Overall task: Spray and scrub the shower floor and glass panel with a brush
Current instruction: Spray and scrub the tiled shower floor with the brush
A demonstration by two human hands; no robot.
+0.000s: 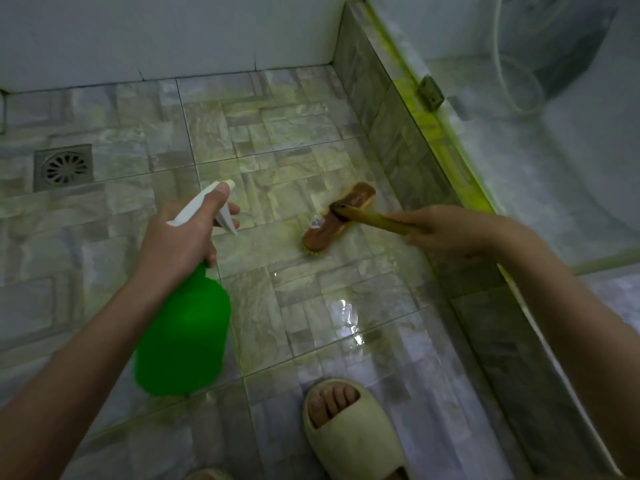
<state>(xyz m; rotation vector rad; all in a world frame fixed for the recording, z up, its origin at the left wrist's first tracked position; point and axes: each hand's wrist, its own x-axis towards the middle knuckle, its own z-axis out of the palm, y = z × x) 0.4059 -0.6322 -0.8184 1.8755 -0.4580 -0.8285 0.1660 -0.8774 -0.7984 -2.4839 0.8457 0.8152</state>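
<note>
Shower floor: mottled grey-green stone-pattern tile floor [263, 140], wet and glossy toward 5 o'clock. The biggest hazard is probably a slip on that film.
Glass panel: cloudy translucent glass panel [512, 174] with a yellow-green lower edge, running from 1 to 4 o'clock on a tiled kerb [388, 133]. It looks unscrubbed. A wide stroke could knock the brush against it.
Spray bottle: green plastic spray bottle with white trigger head [187, 327], at 8 o'clock, nozzle aimed toward 1 o'clock. Its wall is opaque, so I cannot tell the fill level. Spray might miss the brushed patch or run dry.
Slipper: pale cream rubber slipper [349, 427] at 6 o'clock, on wet tile.
Brush: brown wooden-headed scrub brush with yellow bristles and a yellowish handle [337, 216], bristles down on the floor near centre, just beside the kerb.
Left hand: left hand [180, 237] wraps the bottle neck, fingers on the trigger.
Right hand: right hand [450, 230] grips the brush handle. A wet handle could twist.
Drain: square metal grate [64, 167] at 10 o'clock, well apart from the brush.
</note>
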